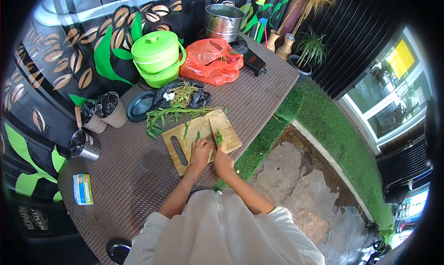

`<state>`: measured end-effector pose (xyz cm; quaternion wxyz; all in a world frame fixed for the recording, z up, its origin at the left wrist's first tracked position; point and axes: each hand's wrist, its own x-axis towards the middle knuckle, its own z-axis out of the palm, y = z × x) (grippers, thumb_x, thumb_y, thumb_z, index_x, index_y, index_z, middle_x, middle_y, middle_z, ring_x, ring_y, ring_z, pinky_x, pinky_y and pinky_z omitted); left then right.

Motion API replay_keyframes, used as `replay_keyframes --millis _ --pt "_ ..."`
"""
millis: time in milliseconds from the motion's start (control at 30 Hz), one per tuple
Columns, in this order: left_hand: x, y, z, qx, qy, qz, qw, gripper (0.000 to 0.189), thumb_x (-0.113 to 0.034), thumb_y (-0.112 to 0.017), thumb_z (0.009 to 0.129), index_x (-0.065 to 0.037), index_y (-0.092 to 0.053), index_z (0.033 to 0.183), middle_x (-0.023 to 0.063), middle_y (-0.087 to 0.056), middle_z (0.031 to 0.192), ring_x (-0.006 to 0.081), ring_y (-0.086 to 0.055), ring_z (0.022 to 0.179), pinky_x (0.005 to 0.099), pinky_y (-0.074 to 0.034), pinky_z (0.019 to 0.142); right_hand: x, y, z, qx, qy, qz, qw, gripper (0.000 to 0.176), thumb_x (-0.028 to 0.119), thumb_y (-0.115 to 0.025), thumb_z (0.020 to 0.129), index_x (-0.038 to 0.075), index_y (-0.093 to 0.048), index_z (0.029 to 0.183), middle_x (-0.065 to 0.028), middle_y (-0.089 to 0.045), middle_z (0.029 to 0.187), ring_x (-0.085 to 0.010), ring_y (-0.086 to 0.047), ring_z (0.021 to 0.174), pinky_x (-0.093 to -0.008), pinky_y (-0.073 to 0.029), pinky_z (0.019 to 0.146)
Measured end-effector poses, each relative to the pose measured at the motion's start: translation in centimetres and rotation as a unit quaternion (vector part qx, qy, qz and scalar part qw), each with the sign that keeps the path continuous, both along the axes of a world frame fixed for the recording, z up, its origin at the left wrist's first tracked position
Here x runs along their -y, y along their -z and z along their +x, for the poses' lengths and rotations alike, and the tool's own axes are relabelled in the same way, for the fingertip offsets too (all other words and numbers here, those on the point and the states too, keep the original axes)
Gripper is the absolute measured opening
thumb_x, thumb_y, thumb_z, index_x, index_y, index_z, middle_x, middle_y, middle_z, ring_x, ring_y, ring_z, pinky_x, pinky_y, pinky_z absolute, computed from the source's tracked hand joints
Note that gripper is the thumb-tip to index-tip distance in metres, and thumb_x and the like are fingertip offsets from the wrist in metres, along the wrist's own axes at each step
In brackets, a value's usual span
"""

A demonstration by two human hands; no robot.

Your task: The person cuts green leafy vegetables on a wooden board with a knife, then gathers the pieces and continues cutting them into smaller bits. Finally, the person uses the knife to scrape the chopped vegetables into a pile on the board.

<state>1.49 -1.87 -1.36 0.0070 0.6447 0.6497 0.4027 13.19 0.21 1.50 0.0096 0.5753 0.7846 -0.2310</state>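
My right hand (224,162) is closed around the handle of a knife (212,130), whose blade points away from me over a wooden cutting board (203,121). Just left of the blade, my left hand (200,152) presses green stems (198,136) against the board with bent fingers. A small heap of chopped greens (218,136) lies to the right of the blade. Whole leafy stalks (169,116) stretch along the board's far left edge. Behind them, trimmed stems and roots (184,95) rest on a black plastic bag (201,97).
At the back stand a green lidded bucket (156,57), a red plastic bag (210,61) and a metal pot (225,22). A black device (254,64) lies right of them. Leftward are a dark plate (140,107), several cutlery holders (112,110) and a blue-yellow packet (83,189).
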Motion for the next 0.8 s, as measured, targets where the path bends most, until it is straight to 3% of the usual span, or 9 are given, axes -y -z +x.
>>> replay_keyframes --millis 167,267,367,567,800 --pt "0.2 -0.3 0.1 -0.003 -0.018 0.005 1.0 0.016 -0.003 -0.06 0.078 -0.004 -0.068 0.091 0.0063 -0.059 0.082 0.023 -0.053 0.085 0.0364 -0.035 0.077 -1.8 0.4 0.1 -0.032 -0.053 0.03 0.998 0.038 0.009 -0.046 0.085 -0.007 -0.034 0.118 -0.0254 -0.064 0.086 -0.0392 -0.066 0.079 -0.047 -0.053 0.066" --pt "0.0 0.2 -0.1 -0.003 -0.026 0.007 1.0 0.015 -0.003 -0.061 0.077 -0.006 -0.069 0.089 0.0048 -0.059 0.082 0.0213 -0.053 0.085 0.0355 -0.032 0.077 0.0 -0.3 -0.1 -0.052 -0.013 0.031 0.998 0.039 0.01 -0.045 0.086 -0.007 -0.034 0.12 -0.0254 -0.064 0.084 -0.0395 -0.066 0.077 -0.047 -0.053 0.065" --pt "0.1 0.0 -0.2 0.008 -0.018 -0.021 1.0 0.014 -0.008 -0.06 0.079 -0.008 -0.069 0.09 0.0048 -0.058 0.084 0.0216 -0.053 0.089 0.0368 -0.034 0.082 0.1 1.7 -0.6 -0.03 -0.007 0.037 0.999 0.041 0.011 -0.045 0.086 -0.008 -0.033 0.121 -0.0263 -0.064 0.082 -0.0401 -0.065 0.078 -0.0485 -0.053 0.067" --pt "0.3 -0.3 -0.1 0.002 -0.027 0.02 0.999 0.014 -0.007 -0.061 0.078 -0.008 -0.069 0.089 0.0041 -0.06 0.083 0.0211 -0.053 0.089 0.0359 -0.034 0.081 -1.3 0.0 0.5 -0.042 -0.048 0.004 0.998 0.041 0.01 -0.046 0.086 -0.01 -0.034 0.119 -0.0272 -0.064 0.082 -0.0405 -0.065 0.079 -0.0478 -0.053 0.068" --pt "0.4 -0.1 -0.1 0.017 -0.016 -0.005 1.0 0.012 -0.007 -0.061 0.078 -0.006 -0.069 0.088 0.0044 -0.06 0.085 0.0206 -0.054 0.09 0.035 -0.034 0.08 -0.8 1.0 -0.9 -0.04 -0.022 0.031 0.998 0.037 0.011 -0.046 0.086 -0.009 -0.034 0.116 -0.0281 -0.064 0.087 -0.0407 -0.065 0.08 -0.0468 -0.053 0.068"
